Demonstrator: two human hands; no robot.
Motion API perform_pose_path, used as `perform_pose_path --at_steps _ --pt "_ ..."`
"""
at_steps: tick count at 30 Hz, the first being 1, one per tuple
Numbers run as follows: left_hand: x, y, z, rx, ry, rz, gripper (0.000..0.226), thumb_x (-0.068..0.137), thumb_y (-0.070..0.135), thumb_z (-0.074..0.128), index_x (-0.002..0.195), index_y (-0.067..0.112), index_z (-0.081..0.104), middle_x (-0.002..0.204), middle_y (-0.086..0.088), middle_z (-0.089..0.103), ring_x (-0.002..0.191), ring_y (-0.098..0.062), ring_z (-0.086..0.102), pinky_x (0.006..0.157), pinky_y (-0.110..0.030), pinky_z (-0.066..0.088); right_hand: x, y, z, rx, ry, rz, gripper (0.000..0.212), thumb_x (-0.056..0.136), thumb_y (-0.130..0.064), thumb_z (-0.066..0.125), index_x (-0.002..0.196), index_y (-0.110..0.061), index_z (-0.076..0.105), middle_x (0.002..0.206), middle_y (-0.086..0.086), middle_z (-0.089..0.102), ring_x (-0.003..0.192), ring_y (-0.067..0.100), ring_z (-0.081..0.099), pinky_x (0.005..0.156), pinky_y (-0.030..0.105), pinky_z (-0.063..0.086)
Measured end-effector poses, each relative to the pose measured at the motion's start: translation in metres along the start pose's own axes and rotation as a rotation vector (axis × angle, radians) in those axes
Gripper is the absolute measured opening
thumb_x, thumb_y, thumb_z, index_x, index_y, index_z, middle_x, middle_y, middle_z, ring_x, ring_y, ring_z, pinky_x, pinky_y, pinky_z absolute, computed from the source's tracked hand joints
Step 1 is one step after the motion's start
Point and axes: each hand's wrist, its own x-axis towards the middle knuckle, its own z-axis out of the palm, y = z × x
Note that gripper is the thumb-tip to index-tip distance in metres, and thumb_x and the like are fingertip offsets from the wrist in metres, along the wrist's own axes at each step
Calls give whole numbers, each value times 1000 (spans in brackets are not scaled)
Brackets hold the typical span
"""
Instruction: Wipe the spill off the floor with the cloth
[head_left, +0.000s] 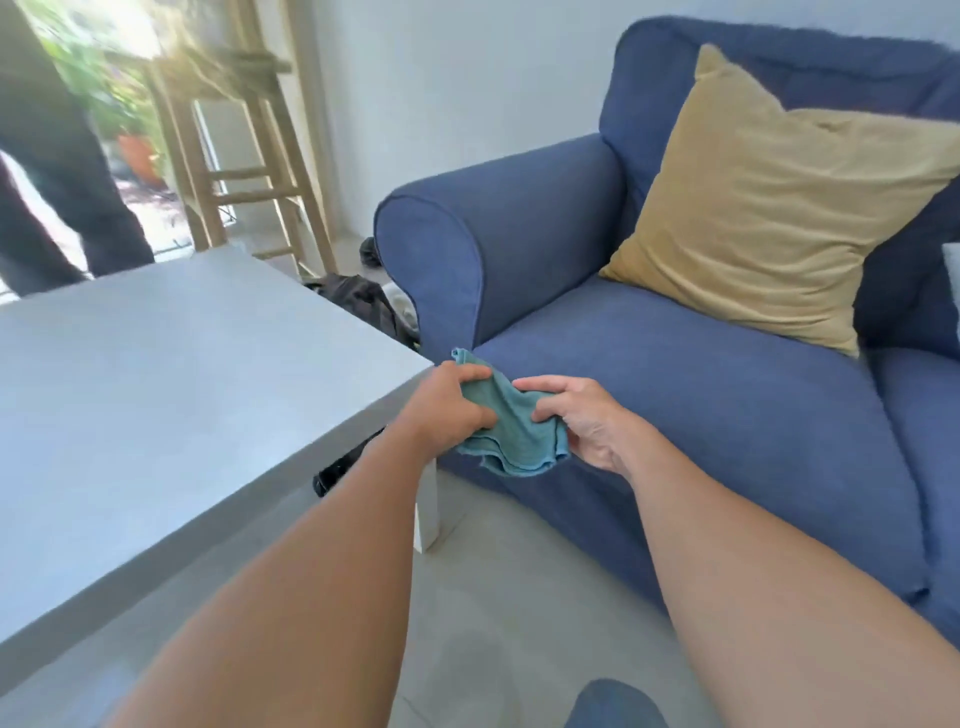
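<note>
Nearest the camera is the floor (498, 597), grey and smooth, running between the tabletop and the sofa; just ahead of a dark knee at the bottom edge lies a faintly darker patch (483, 660), which may be the spill, though it is too dim to call for certain. If so, it sits below and behind the hands, closer to the body than the cloth is, so the coming move is down and back rather than forward. Further out, both arms reach forward and the two hands meet on one teal cloth (511, 426), held in the air over the gap at the tabletop's corner, not touching the floor. The left hand (449, 402) grips its upper left part with fingers curled, and the right hand (582, 421) pinches the right edge between thumb and fingers. The cloth hangs bunched, its long axis slanting from upper left to lower right. Neither hand is clearly nearer the patch. Beyond stand one tabletop (171, 395), one blue sofa (701, 395) with one tan cushion (769, 208), and one wooden stool (244, 171).
</note>
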Motion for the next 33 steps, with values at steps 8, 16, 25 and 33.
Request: perform_pose_path --at_steps 8,16,25,33 --pt "-30 41 -138 46 273 -134 59 75 -2 75 132 9 62 111 -9 64 91 -19 64 87 -39 58 17 -95 108 -122 -263 -168 45 82 22 54 106 -9 75 109 23 73 97 37 72 94 50 58" --pt "-93 -42 -238 148 464 -367 59 75 2 78 130 7 59 103 -9 62 91 -25 63 87 -43 58 49 -83 268 -499 -462 -286 51 77 18 57 117 -9 73 119 17 65 117 35 59 98 40 56" --pt "-112 -119 -277 335 492 -566 40 66 20 87 98 5 67 100 -11 66 77 -20 59 74 -36 55 70 -37 354 -869 -535 -346 54 91 7 40 137 -13 61 127 4 54 107 22 52 80 28 47" --pt "-108 -119 -281 693 345 -650 58 68 45 73 122 25 61 141 -2 25 122 -28 30 96 -42 36 75 -26 349 -1158 -480 -546 50 92 -10 47 140 -23 60 140 9 44 135 30 33 113 46 38"
